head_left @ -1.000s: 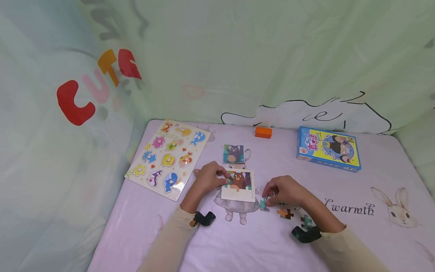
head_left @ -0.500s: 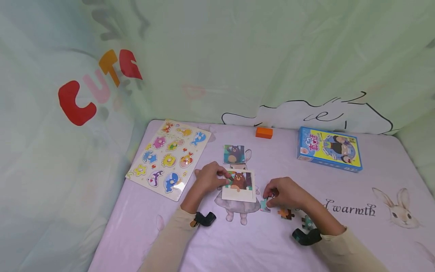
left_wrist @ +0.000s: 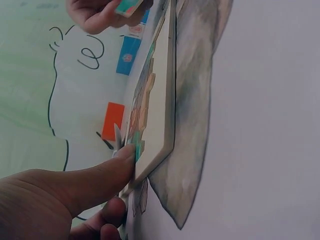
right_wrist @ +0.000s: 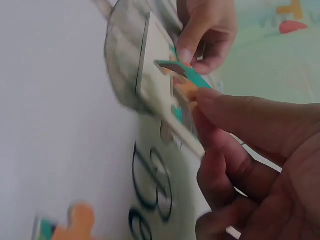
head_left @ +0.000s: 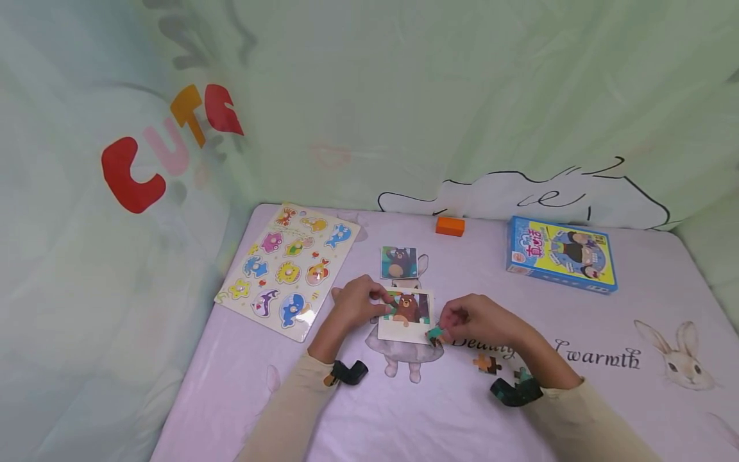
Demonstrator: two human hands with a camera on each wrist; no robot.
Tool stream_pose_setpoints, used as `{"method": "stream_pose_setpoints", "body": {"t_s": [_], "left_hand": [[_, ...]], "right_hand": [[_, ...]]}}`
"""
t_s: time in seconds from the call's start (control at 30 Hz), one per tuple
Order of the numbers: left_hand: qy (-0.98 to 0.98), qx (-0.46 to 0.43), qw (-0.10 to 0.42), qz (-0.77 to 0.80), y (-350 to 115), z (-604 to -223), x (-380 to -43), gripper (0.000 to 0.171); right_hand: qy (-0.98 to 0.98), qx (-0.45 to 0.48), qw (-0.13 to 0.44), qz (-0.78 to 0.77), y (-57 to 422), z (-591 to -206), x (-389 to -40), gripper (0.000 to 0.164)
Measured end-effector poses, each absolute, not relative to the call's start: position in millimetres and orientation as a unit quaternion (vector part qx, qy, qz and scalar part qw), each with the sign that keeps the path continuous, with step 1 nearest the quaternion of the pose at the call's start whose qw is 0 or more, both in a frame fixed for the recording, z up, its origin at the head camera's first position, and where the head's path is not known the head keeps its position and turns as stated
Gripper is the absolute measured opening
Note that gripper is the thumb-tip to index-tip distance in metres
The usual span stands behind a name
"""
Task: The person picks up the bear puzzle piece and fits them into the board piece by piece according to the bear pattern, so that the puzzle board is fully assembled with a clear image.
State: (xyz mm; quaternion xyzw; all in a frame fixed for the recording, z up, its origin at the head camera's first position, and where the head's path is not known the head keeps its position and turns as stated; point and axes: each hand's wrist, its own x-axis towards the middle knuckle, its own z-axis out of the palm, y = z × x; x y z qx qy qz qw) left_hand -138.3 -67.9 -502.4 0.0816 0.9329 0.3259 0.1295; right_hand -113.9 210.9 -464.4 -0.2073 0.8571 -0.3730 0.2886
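A cream puzzle board [head_left: 398, 332] lies on the table, its upper part filled with pieces that form a brown bear. My left hand [head_left: 359, 301] grips the board's left edge, thumb on top over the bear picture and fingers at the side. My right hand [head_left: 475, 321] pinches a teal puzzle piece [head_left: 435, 335] between thumb and fingers, over the board's lower right corner. In the right wrist view this teal piece [right_wrist: 192, 75] is tilted above the board [right_wrist: 155, 75]. Two loose pieces, an orange-brown one [head_left: 487, 364] and a teal one [head_left: 522, 375], lie beneath the right forearm.
Above the board lies a bear picture card [head_left: 399, 262]. A sea-animal peg puzzle [head_left: 288, 273] is at the left. An orange block [head_left: 450, 226] sits near the back edge, and a blue and yellow box [head_left: 561, 255] stands at the back right.
My right hand has lifted the teal puzzle piece off the table beside the board and carried it left, over the board's lower right corner. The left hand stays on the board.
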Motion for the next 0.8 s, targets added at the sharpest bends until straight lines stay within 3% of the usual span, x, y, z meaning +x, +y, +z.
{"method": "stream_pose_setpoints", "body": {"t_s": [0.8], "left_hand": [[0.936, 0.094, 0.130, 0.312, -69, -503, -141, 0.010]], "right_hand": [[0.874, -0.202, 0.188, -0.400, 131, -482, -131, 0.007]]}}
